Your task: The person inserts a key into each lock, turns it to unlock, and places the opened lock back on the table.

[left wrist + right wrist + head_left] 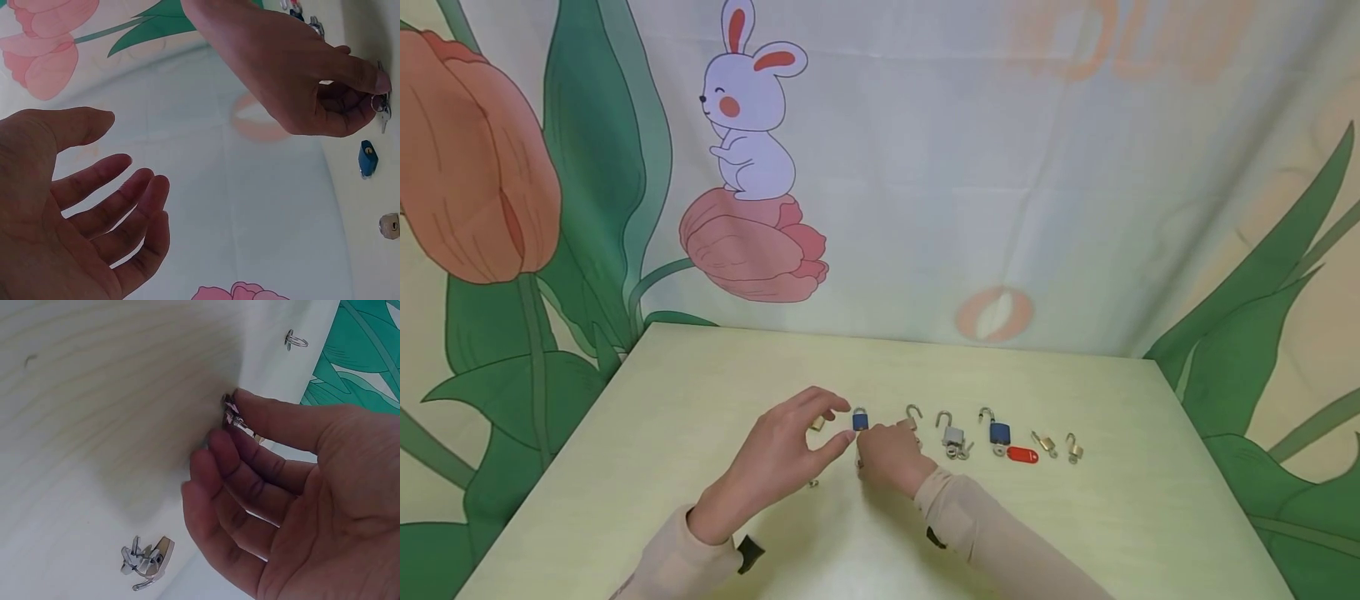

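Note:
My right hand (891,458) is low over the middle of the table, its thumb and fingertips pinching a small ring of silver keys (232,415). Just beyond it a closed blue padlock (860,419) lies with its shackle pointing away from me. My left hand (782,454) hovers to the left with fingers spread and loosely bent, holding nothing. Partly behind its fingers is a brass padlock (817,423), whose keyhole end shows in the left wrist view. Another set of keys (813,483) lies on the table below the left hand.
To the right stand several open padlocks in a row: a silver one (953,437) with keys, a blue one (999,433) with a red tag (1022,455), and two small brass ones, including the far right one (1075,450). A printed curtain (910,250) hangs behind the table (700,367).

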Motion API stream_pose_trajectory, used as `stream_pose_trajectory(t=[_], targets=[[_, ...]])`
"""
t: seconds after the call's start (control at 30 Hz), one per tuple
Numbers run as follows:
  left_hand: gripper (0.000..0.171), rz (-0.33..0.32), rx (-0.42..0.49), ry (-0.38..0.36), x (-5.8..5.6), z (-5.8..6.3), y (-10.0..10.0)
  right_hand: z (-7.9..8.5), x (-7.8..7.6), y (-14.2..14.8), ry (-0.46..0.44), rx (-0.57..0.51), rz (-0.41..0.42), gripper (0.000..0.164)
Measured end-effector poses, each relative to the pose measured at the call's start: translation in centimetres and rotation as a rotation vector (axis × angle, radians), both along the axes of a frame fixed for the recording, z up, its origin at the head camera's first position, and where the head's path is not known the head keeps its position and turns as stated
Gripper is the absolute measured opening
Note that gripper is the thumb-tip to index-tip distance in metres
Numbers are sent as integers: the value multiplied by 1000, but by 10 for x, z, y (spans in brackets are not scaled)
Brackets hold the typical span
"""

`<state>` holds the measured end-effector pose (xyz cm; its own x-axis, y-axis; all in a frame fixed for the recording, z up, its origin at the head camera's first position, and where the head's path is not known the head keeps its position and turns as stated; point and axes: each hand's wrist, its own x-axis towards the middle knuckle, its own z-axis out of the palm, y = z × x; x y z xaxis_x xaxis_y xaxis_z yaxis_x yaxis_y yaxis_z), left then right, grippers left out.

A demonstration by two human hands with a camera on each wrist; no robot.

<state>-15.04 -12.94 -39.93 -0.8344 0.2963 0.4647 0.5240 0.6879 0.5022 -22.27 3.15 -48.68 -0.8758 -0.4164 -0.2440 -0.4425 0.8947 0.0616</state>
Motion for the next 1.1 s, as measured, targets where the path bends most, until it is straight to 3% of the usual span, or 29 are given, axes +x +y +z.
stream_pose_trajectory(t=[0.57,0.7,0.9,1.1], targets=[[25,-8,6,7,0,-2,-2,-1,0,1,-95,-85,13,9],[24,-8,6,9,1,-3,-3,0,2,4,-74,-114,33,11],[24,-7,12,9,1,-3,-5,16,6,12,-15,-204,63,11],[23,-1,13,-3,1,-5,-8,36,11,21,-38,-318,73,13]])
